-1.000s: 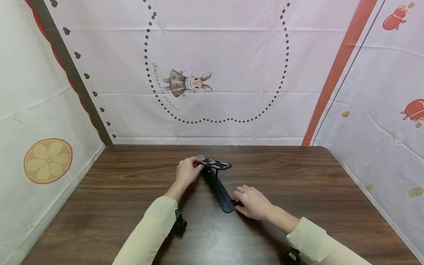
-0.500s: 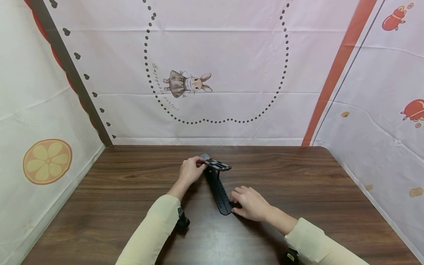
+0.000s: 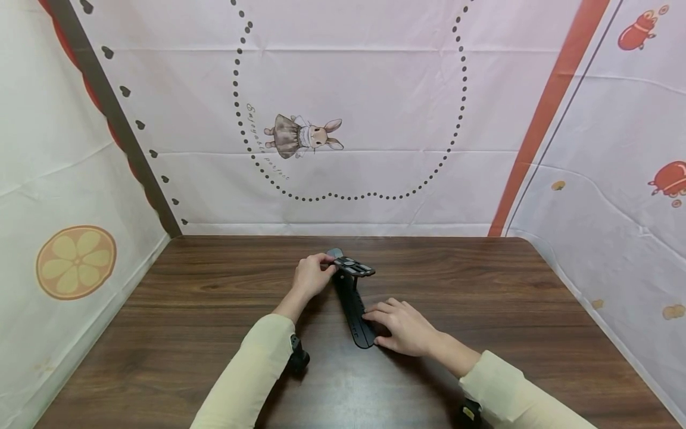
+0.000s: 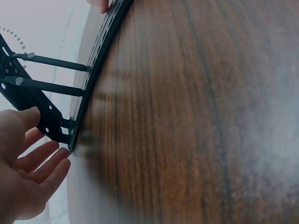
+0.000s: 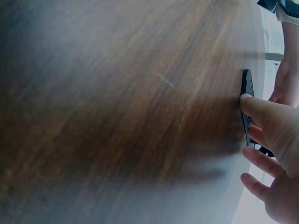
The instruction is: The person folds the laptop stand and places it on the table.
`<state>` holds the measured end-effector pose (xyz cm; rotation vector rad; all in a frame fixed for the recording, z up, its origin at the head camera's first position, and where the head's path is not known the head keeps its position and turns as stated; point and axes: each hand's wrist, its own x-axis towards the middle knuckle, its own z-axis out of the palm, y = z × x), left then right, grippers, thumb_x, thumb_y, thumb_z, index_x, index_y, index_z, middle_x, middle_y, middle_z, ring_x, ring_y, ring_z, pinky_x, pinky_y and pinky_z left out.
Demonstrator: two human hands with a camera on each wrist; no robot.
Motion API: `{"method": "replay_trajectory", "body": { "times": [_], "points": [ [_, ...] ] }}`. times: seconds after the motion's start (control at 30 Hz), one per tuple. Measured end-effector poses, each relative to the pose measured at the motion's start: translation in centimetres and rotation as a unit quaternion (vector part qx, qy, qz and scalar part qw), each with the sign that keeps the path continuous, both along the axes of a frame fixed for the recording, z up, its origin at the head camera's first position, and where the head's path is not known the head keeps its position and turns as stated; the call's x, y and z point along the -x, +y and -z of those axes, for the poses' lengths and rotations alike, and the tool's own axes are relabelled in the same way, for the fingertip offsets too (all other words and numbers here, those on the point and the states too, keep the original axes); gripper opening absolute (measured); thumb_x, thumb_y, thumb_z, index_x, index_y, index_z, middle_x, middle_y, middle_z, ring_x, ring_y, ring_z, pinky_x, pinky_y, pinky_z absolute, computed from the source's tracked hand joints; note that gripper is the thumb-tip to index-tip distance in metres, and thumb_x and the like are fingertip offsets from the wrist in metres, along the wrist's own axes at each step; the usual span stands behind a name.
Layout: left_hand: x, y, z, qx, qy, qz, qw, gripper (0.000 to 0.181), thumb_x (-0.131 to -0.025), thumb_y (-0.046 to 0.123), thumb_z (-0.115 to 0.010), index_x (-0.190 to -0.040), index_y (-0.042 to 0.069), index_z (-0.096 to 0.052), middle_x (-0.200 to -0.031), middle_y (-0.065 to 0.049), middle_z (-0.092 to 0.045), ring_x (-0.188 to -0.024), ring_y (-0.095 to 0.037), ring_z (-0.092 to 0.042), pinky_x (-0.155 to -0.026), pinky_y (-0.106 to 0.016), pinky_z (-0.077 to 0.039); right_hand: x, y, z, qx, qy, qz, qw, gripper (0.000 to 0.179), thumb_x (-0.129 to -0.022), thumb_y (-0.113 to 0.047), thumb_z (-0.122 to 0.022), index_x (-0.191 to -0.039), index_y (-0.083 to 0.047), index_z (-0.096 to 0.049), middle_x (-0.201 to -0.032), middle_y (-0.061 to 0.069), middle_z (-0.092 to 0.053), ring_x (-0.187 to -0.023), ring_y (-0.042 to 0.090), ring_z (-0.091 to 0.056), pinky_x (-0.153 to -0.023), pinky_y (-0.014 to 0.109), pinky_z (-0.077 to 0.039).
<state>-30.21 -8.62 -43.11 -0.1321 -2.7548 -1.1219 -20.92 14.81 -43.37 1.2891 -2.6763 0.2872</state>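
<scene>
A black folding stand (image 3: 351, 313) stands on the wooden table, its long slotted base running away from me. Over the far half of that base, a smaller slotted plate (image 3: 355, 266) is raised at a tilt. Two thin struts (image 4: 53, 87) join plate and base in the left wrist view. My left hand (image 3: 312, 275) pinches the plate's far-left edge, thumb on the plate and fingers by the hinged end. At the near end, my right hand (image 3: 404, 328) holds the base's right side, thumb (image 5: 250, 102) against the edge and index finger reaching over the top.
The brown wooden table (image 3: 225, 280) spreads out around the stand. Printed white cloth (image 3: 348, 119) hangs behind the table's far edge and on both sides. Each wrist carries a small black camera, the left one (image 3: 298, 356) hanging below the sleeve.
The stand has turned slightly, its far end going right and its near end a little left. Both hands moved with it. My right index finger has slid further over the base.
</scene>
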Motion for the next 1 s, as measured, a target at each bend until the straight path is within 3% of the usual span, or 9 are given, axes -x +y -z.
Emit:
{"method": "replay_trajectory", "body": {
  "times": [0.4, 1.0],
  "points": [
    [0.3, 0.5, 0.1, -0.009, -0.005, 0.006, 0.9999, 0.022, -0.087, 0.023, -0.062, -0.107, 0.015, -0.068, -0.099, -0.003, -0.069, -0.091, -0.019, -0.064, -0.076, -0.036, -0.05, 0.0, 0.0, 0.1, 0.009, -0.008, 0.003, 0.9999, 0.04, -0.08, -0.033, -0.07, -0.116, -0.015, -0.063, -0.12, 0.0, -0.058, -0.104, 0.019, -0.053, -0.081, 0.041, -0.047],
    [1.1, 1.6, 0.4, -0.012, 0.0, 0.025, 0.9996, 0.025, -0.088, 0.023, -0.061, -0.11, 0.014, -0.067, -0.103, -0.004, -0.069, -0.095, -0.019, -0.064, -0.082, -0.037, -0.049, -0.5, -0.6, 0.2, 0.016, 0.024, 0.018, 0.9994, 0.036, -0.079, -0.036, -0.071, -0.108, -0.016, -0.065, -0.11, -0.001, -0.06, -0.096, 0.017, -0.054, -0.078, 0.038, -0.047]
  ]
}}
